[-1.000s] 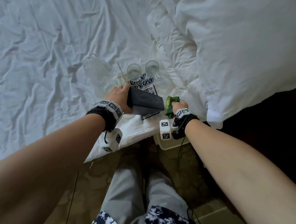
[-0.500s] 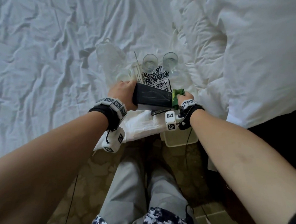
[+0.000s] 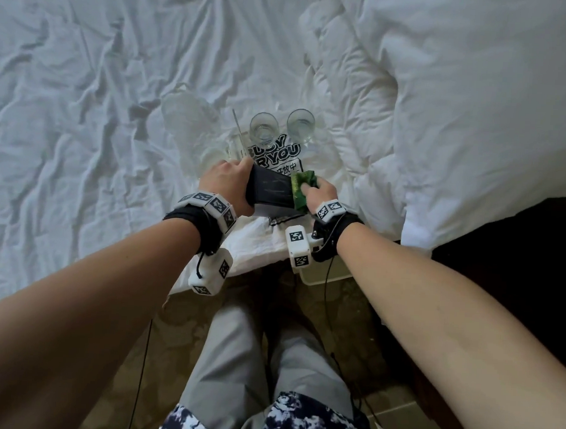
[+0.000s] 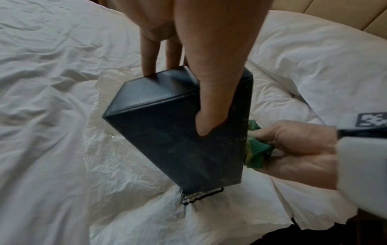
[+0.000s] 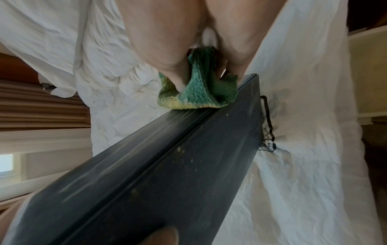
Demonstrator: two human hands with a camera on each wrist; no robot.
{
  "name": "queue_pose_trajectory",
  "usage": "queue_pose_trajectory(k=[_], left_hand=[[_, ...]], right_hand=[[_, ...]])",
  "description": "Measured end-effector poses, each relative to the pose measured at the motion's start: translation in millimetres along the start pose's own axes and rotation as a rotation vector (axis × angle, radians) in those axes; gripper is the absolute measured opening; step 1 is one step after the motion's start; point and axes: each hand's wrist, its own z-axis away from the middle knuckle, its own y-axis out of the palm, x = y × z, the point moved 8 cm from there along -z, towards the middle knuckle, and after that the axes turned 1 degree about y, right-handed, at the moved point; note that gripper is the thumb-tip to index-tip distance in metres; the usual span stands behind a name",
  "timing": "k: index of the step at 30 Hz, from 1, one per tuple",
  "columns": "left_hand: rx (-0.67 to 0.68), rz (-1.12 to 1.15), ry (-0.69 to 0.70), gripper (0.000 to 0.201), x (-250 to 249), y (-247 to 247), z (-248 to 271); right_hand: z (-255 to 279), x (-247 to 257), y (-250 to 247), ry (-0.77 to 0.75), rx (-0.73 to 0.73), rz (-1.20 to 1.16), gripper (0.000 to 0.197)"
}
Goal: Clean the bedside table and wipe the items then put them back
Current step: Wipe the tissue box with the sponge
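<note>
- Left hand [image 3: 226, 181] grasps the box [image 3: 271, 190], thumb on one face, fingers on the far end, held tilted above the bed [image 3: 84, 105].
- Right hand [image 3: 319, 191] pinches the cloth [image 3: 304, 186] against the box's right end.
- Two glasses [image 3: 263, 128] stand on the bed just beyond.

Your bare forearms each end in a black fabric wrist strap [image 3: 189, 222] ringed with white square blocks bearing black-and-white coded markers [image 3: 210, 204]. A white boxy wrist camera housing [image 3: 298, 249] (thin black cables trailing) hangs beneath. You wear light grey trousers [image 3: 234, 359].
</note>
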Motion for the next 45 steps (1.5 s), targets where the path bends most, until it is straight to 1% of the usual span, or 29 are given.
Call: queue_pose_trajectory(k=[3,5,7,11,13,17,19,23,27,30,34,37,39,41,42,43,44,45], left_hand=[[0.001,-0.003,-0.010,0.060,1.8,-1.5,0.7],[0.008,0.002,-0.014,0.061,2.1,-2.1,1.8],[0.021,-0.002,-0.022,0.061,3.1,-3.0,0.9],[0.040,-0.006,-0.060,0.062,14.5,-1.2,2.4],[0.044,0.003,-0.089,0.063,23.4,3.0,5.5],[0.032,0.039,-0.085,0.063,30.2,8.8,10.2],[0.018,0.042,-0.068,0.062,28.1,8.1,9.3],[0.003,0.044,-0.055,0.060,22.7,8.0,5.0],[0.009,0.022,-0.065,0.062,19.8,10.8,6.1],[0.000,0.015,-0.068,0.062,18.5,13.2,9.2],[-0.015,0.006,-0.061,0.060,16.2,13.9,9.1],[-0.001,0.006,-0.068,0.062,17.9,13.5,10.5],[0.001,0.015,-0.073,0.064,20.2,12.8,13.2],[-0.002,0.026,-0.071,0.066,23.4,12.3,15.9],[-0.003,0.031,-0.069,0.067,24.8,12.1,17.3],[-0.004,0.036,-0.068,0.068,26.4,11.8,18.6],[-0.002,0.042,-0.068,0.068,27.7,11.5,19.7],[0.004,0.047,-0.073,0.068,29.4,11.7,20.9]], right_hand=[[3.8,3.5,6.1,-0.003,0.066,-0.048,0.027],[1.1,-2.7,3.0,0.047,0.091,-0.109,0.028],[-6.7,-15.1,-7.9,0.117,0.054,-0.141,0.029],[-18.1,-48.0,-28.8,0.286,-0.053,0.005,0.035],[-18.1,-50.8,-29.4,0.310,-0.080,0.036,0.036],[-23.3,-39.4,-18.3,0.237,-0.049,0.135,0.033],[-20.2,-30.1,-8.4,0.192,-0.008,0.101,0.030],[-9.7,-3.5,4.8,0.065,0.030,0.038,0.028],[8.0,16.8,15.2,-0.029,0.037,0.017,0.027],[19.5,21.8,20.9,-0.057,0.034,0.039,0.024],[34.3,31.7,29.1,-0.125,0.015,0.003,0.018],[49.6,45.0,39.1,-0.168,0.079,-0.093,0.017],[57.5,49.1,46.0,-0.135,0.160,-0.183,0.015],[54.1,40.5,49.3,-0.040,0.208,-0.300,0.017],[50.9,35.1,47.0,0.011,0.201,-0.364,0.017],[44.0,28.3,40.7,0.049,0.154,-0.387,0.017],[38.6,23.4,31.3,0.076,0.095,-0.392,0.021],[40.5,24.3,21.1,0.089,0.060,-0.343,0.025]])
